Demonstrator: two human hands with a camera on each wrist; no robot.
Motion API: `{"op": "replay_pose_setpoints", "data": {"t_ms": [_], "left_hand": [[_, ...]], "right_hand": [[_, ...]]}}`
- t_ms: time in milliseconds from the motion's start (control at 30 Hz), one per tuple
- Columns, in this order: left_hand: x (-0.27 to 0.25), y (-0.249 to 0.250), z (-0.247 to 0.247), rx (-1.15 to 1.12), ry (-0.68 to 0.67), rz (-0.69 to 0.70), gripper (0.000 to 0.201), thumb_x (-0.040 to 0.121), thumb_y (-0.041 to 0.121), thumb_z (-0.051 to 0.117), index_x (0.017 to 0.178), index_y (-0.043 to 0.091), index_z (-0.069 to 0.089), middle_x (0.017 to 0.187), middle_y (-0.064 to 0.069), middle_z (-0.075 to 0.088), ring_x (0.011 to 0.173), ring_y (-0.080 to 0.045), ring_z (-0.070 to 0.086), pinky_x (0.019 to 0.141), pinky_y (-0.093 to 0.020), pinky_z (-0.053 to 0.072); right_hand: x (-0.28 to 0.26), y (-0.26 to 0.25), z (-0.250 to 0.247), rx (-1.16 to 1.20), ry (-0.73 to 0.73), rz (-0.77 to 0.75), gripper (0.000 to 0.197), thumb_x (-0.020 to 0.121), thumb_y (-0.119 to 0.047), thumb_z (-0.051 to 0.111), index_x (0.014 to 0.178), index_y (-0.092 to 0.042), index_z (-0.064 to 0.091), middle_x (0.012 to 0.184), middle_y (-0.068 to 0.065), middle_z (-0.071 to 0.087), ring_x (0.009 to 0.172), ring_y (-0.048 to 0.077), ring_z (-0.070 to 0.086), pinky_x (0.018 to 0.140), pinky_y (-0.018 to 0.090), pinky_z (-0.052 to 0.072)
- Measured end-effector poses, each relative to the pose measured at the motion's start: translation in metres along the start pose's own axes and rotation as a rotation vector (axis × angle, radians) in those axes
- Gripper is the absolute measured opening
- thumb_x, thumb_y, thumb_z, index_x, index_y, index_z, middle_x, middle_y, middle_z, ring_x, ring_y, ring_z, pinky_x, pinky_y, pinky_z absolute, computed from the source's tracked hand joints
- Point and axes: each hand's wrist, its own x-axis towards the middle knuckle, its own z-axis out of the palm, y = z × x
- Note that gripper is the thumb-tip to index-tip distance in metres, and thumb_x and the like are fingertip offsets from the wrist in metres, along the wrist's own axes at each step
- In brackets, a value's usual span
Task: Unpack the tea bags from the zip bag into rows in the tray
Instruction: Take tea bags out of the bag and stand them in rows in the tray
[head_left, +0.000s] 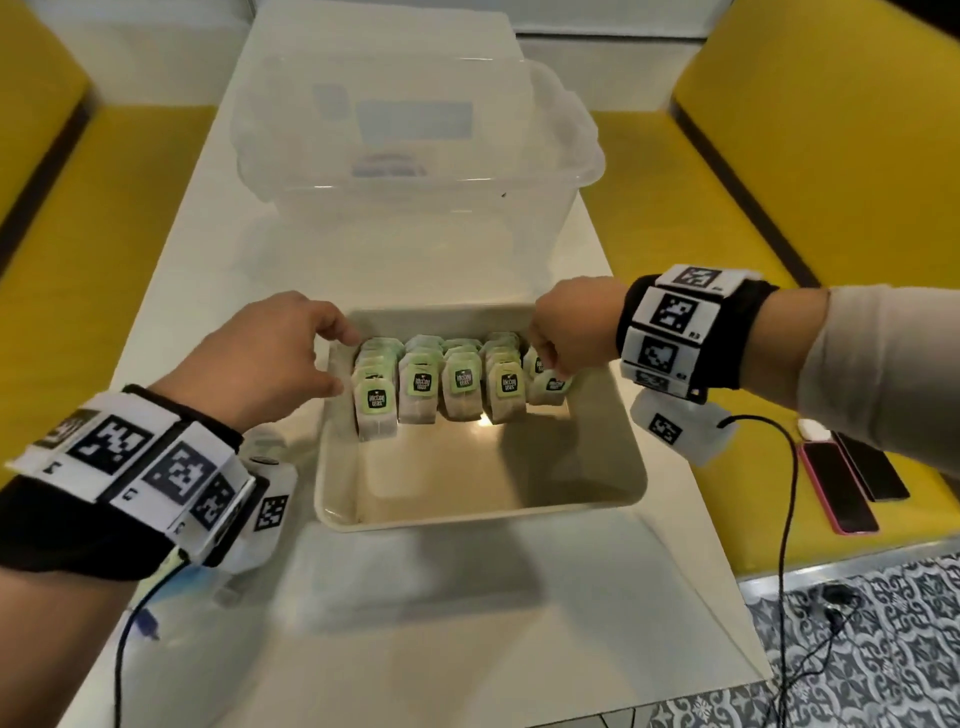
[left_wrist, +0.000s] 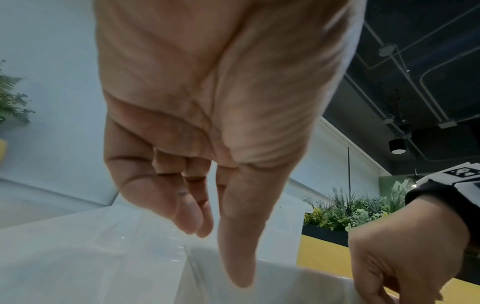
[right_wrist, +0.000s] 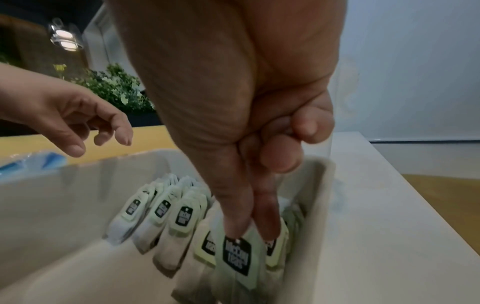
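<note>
A cream tray (head_left: 483, 499) sits on the white table, with several rows of green-tagged tea bags (head_left: 421, 384) standing against its far wall. My right hand (head_left: 545, 366) reaches down into the rightmost row. In the right wrist view its thumb and forefinger (right_wrist: 252, 230) pinch the top of one tea bag (right_wrist: 236, 255) among its neighbours. My left hand (head_left: 332, 358) hovers over the tray's far left corner with fingers loosely curled (left_wrist: 218, 256), and it holds nothing. The clear zip bag (right_wrist: 33, 162) with a blue strip lies left of the tray, mostly hidden under my left wrist.
A large clear plastic bin (head_left: 415, 156) stands just beyond the tray. Phones (head_left: 841, 488) lie on the yellow bench at the right, and a black cable (head_left: 789, 519) hangs from my right wrist. The near half of the tray floor is bare.
</note>
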Motion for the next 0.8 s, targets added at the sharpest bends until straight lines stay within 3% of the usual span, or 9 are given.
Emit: {"op": "replay_pose_setpoints", "data": {"t_ms": [133,233,400,800], "left_hand": [[-0.001,-0.006,0.005,0.014,-0.016,-0.02,0.038,0.069,0.018,0.08,0.098,0.033,0.061,0.1,0.004,0.049,0.082,-0.017,0.059,0.075,-0.034,0.046],[-0.003,-0.008,0.007,0.005,-0.026,-0.029,0.038,0.069,0.018,0.08,0.098,0.033,0.06,0.101,0.004,0.049,0.082,-0.017,0.059,0.076,-0.033,0.045],[-0.003,-0.01,0.008,-0.011,-0.028,-0.032,0.037,0.07,0.018,0.08,0.097,0.035,0.059,0.1,0.005,0.048,0.08,-0.015,0.059,0.074,-0.029,0.04],[-0.007,-0.018,-0.005,-0.048,0.013,-0.02,0.022,0.079,0.02,0.071,0.088,0.034,0.057,0.098,0.007,0.048,0.08,-0.014,0.06,0.075,-0.03,0.041]], "right_hand": [[0.013,0.0,0.007,-0.071,-0.055,0.02,0.015,0.082,-0.016,0.061,0.093,-0.013,0.071,0.094,0.005,0.069,0.075,0.018,0.052,0.063,0.027,0.043],[0.02,0.001,0.011,-0.097,-0.066,0.037,0.016,0.08,-0.017,0.061,0.091,-0.013,0.072,0.086,0.005,0.066,0.072,0.018,0.05,0.063,0.028,0.043],[0.027,0.002,0.009,-0.071,-0.039,0.045,0.013,0.079,-0.02,0.063,0.089,-0.016,0.072,0.091,0.005,0.07,0.083,0.023,0.063,0.069,0.03,0.049],[0.017,0.002,0.001,-0.062,-0.018,0.096,0.017,0.08,-0.028,0.069,0.088,-0.012,0.068,0.075,0.002,0.061,0.073,0.022,0.058,0.062,0.026,0.044]]}}
